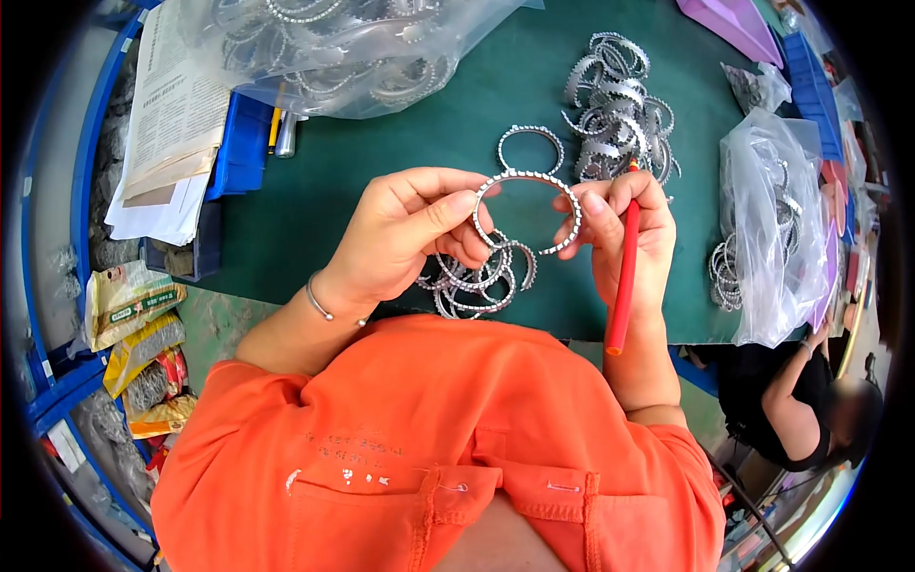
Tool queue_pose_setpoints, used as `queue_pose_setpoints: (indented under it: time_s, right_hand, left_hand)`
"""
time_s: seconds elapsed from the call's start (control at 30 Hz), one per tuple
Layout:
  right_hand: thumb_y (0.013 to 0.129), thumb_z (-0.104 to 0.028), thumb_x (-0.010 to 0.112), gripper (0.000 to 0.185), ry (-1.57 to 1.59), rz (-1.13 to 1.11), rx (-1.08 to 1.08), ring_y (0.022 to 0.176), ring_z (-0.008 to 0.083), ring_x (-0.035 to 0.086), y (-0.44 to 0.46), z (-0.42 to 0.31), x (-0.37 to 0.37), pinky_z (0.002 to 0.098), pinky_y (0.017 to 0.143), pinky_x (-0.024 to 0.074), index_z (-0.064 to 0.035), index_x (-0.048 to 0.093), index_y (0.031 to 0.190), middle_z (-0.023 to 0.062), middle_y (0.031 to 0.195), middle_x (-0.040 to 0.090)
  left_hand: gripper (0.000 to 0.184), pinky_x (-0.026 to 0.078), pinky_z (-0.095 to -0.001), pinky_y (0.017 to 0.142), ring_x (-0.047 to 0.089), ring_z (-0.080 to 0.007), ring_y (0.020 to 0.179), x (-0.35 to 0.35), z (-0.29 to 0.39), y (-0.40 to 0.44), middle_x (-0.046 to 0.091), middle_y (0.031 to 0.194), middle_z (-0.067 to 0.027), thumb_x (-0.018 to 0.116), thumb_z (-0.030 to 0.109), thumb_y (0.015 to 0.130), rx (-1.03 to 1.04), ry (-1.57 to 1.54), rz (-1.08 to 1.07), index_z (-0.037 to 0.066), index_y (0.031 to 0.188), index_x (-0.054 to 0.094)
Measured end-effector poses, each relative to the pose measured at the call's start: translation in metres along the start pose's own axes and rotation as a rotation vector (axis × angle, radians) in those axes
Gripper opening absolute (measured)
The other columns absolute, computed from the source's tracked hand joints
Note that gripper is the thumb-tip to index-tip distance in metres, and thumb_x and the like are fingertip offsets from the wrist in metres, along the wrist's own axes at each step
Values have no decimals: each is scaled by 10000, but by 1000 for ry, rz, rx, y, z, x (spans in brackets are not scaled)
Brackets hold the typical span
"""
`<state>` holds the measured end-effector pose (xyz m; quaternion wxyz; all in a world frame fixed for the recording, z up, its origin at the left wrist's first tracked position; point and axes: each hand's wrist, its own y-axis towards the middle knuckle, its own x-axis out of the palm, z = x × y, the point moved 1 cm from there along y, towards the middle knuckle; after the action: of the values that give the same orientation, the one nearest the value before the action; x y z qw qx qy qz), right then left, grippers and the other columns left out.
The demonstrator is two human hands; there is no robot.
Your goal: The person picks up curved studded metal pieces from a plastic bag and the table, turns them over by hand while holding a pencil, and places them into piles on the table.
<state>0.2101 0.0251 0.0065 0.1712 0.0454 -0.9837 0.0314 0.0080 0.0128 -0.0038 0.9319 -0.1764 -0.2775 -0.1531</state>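
Between both hands I hold up an open metal ring (526, 174) with a toothed edge; its gap is at the lower side. My left hand (410, 224) pinches the ring's left side between thumb and fingers. On the right side, my right hand (624, 229) touches the ring with its thumb and fingertips and also grips a red rod-like tool (624, 276), which slants down toward me. Below the held ring lies a small pile of similar rings (477, 286). Another ring (531, 131) lies just beyond it on the green table (315, 191).
A larger heap of rings (620, 105) lies at the back right. Clear plastic bags of rings stand at the back left (334, 67) and right (772, 229). Papers (172, 124) and a blue bin (243, 143) are left. A co-worker (796, 405) sits at the right.
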Motion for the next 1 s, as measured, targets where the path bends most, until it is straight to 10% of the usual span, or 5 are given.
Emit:
queue_pose_setpoints:
  time_s: [0.77, 1.0]
  right_hand:
    - [781, 3, 612, 222, -88, -18, -124, 568, 100, 527, -5, -1, 0, 199, 473, 428, -51, 399, 749, 120, 754, 577]
    - [734, 72, 615, 207, -473, 21, -578, 661, 157, 541, -6, 0, 11, 248, 587, 450, -20, 430, 729, 120, 812, 576]
  left_hand:
    - [250, 526, -252, 587, 615, -144, 645, 5, 2, -2, 603, 802, -104, 436, 102, 900, -29, -68, 9, -54, 1074, 527]
    - [223, 523, -252, 577, 609, -141, 637, 5, 3, -2, 607, 808, -100, 488, 64, 873, 14, -26, -11, -41, 1063, 538]
